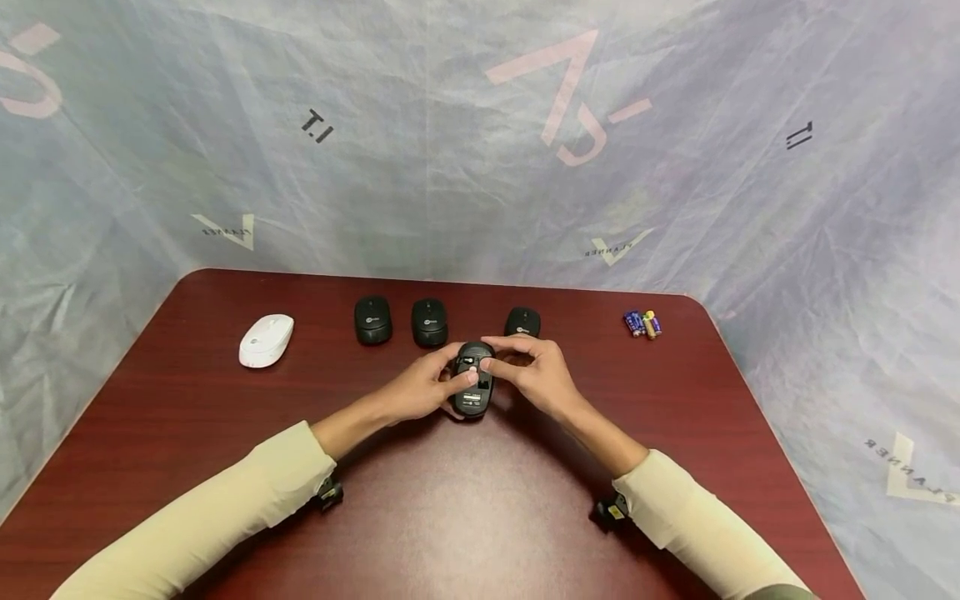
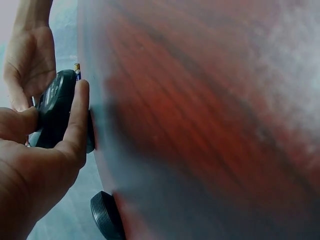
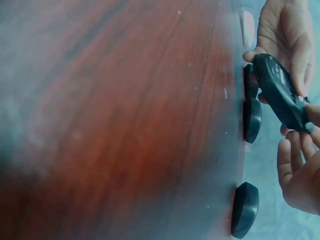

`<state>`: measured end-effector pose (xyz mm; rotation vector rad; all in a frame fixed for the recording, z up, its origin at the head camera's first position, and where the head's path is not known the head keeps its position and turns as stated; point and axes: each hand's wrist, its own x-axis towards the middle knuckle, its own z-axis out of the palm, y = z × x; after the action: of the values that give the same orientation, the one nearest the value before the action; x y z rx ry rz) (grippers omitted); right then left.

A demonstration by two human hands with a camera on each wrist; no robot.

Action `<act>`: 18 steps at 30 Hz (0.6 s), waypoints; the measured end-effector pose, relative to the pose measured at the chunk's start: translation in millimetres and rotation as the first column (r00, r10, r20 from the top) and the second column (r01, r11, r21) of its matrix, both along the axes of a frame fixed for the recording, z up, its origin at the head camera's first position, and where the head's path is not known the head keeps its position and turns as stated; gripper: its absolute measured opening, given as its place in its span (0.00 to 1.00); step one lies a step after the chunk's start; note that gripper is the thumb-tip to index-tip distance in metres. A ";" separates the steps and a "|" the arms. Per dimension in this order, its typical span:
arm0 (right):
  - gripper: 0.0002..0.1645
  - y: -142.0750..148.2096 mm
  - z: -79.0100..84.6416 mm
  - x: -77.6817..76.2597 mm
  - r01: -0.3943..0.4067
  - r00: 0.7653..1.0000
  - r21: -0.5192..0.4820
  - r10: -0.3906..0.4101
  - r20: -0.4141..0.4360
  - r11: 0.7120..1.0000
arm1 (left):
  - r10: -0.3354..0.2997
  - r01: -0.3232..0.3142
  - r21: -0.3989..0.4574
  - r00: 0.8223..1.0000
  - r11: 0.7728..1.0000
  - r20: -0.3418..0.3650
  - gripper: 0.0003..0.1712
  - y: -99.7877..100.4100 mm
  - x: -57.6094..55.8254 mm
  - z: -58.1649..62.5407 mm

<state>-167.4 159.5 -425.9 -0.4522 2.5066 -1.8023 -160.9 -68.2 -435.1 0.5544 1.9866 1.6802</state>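
A black computer mouse [image 1: 472,404] is held above the table with its underside up, showing a pale label and a dark recess. My left hand [image 1: 420,387] grips it along its left side, the thumb lying across the underside. On the far right end, my right hand [image 1: 547,379] pinches the mouse between thumb and index finger, the thumb beside the recess. In the left wrist view the mouse [image 2: 55,110] is seen edge-on between both hands. The right wrist view shows the mouse [image 3: 277,85] tilted, with right fingertips at its near end. What lies under the thumbs is hidden.
A white mouse [image 1: 266,340] sits at the left. Along the back stand black mice [image 1: 372,321], [image 1: 429,323] and another black mouse [image 1: 522,321] just behind my right hand. Small batteries [image 1: 642,324] lie at back right. A printed grey sheet [image 1: 450,167] hangs behind the table.
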 end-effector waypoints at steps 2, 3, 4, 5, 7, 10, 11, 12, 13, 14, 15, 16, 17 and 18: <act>0.18 0.7 -1.3 -0.3 0.007 1.000 -0.009 -0.007 -0.018 1.000 | -0.001 0.001 -0.010 1.000 1.000 -0.001 0.26 0.0 0.9 -0.8; 0.18 1.2 -1.7 -0.1 0.010 1.000 -0.017 -0.011 -0.023 1.000 | -0.005 0.005 -0.014 1.000 1.000 0.000 0.26 0.0 1.4 -1.6; 0.19 1.3 -1.1 -0.3 0.009 1.000 -0.031 -0.009 -0.025 0.999 | -0.007 0.007 -0.016 1.000 1.000 0.002 0.26 -0.6 1.6 -2.1; 0.19 1.7 -0.4 -0.5 0.005 1.000 -0.050 -0.007 -0.026 0.999 | -0.009 0.009 -0.014 1.000 1.000 0.007 0.26 -1.2 1.8 -2.7; 0.20 3.5 1.4 -0.9 0.000 1.000 -0.081 -0.003 -0.027 0.997 | -0.009 0.009 -0.004 1.000 1.000 0.021 0.26 -2.5 1.8 -4.3; 0.21 8.5 5.0 -2.2 -0.009 1.000 -0.128 0.008 -0.007 0.992 | 0.013 -0.014 0.030 0.999 0.999 0.045 0.27 -4.3 0.5 -7.0; 0.21 10.8 6.0 -3.0 -0.006 1.000 -0.135 0.007 0.003 0.991 | 0.025 -0.027 0.040 0.998 0.999 0.051 0.28 -5.1 -0.1 -7.6; 0.21 13.6 6.6 -3.8 -0.001 1.000 -0.136 0.004 0.016 0.991 | 0.037 -0.040 0.049 0.998 0.998 0.055 0.28 -6.0 -0.7 -8.2; 0.22 16.6 7.3 -4.4 0.006 0.999 -0.134 -0.001 0.033 0.991 | 0.051 -0.054 0.055 0.997 0.997 0.060 0.28 -7.0 -1.3 -8.8; 0.22 19.8 7.5 -5.1 0.013 0.998 -0.128 -0.006 0.055 0.992 | 0.063 -0.067 0.060 0.996 0.996 0.066 0.28 -8.0 -1.9 -9.2; 0.23 22.9 7.8 -5.4 0.021 0.997 -0.117 -0.012 0.078 0.993 | 0.073 -0.078 0.065 0.995 0.995 0.072 0.28 -9.2 -2.4 -9.4; 0.23 25.9 8.0 -5.7 0.022 0.995 -0.103 -0.012 0.101 0.994 | 0.086 -0.092 0.068 0.993 0.993 0.078 0.27 -10.7 -2.8 -9.7; 0.24 28.8 7.7 -6.0 0.024 0.992 -0.081 -0.014 0.127 0.996 | 0.100 -0.106 0.069 0.991 0.992 0.085 0.27 -12.1 -3.1 -9.7; 0.25 31.5 7.4 -6.0 0.020 0.988 -0.058 -0.011 0.154 0.998 | 0.111 -0.118 0.075 0.989 0.990 0.093 0.27 -13.8 -3.3 -9.9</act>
<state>-173.4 191.0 -418.5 -0.2842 2.3676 -1.8442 -164.2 -82.0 -445.1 0.3926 1.9270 1.8275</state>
